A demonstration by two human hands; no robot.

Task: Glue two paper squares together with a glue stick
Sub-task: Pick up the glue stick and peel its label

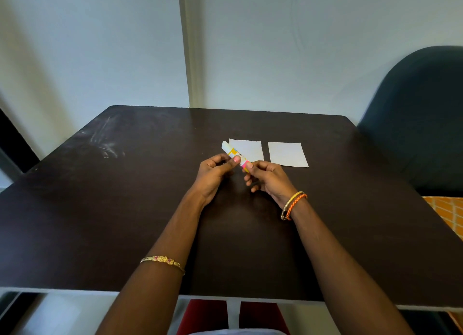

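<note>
Two white paper squares lie flat and side by side on the dark table [125,209], the left one [249,149] and the right one [287,154], with a narrow gap between them. A glue stick [233,152], white with a yellow label and a pink end, is held tilted just above the table in front of the left square. My left hand [213,175] grips its middle with thumb on top. My right hand [269,180] pinches its pink lower end. Whether the cap is on I cannot tell.
A dark padded chair [421,119] stands at the table's right side, with orange patterned fabric [448,214] below it. A pale wall runs behind the table's far edge. Faint white smears [105,144] mark the far left of the tabletop.
</note>
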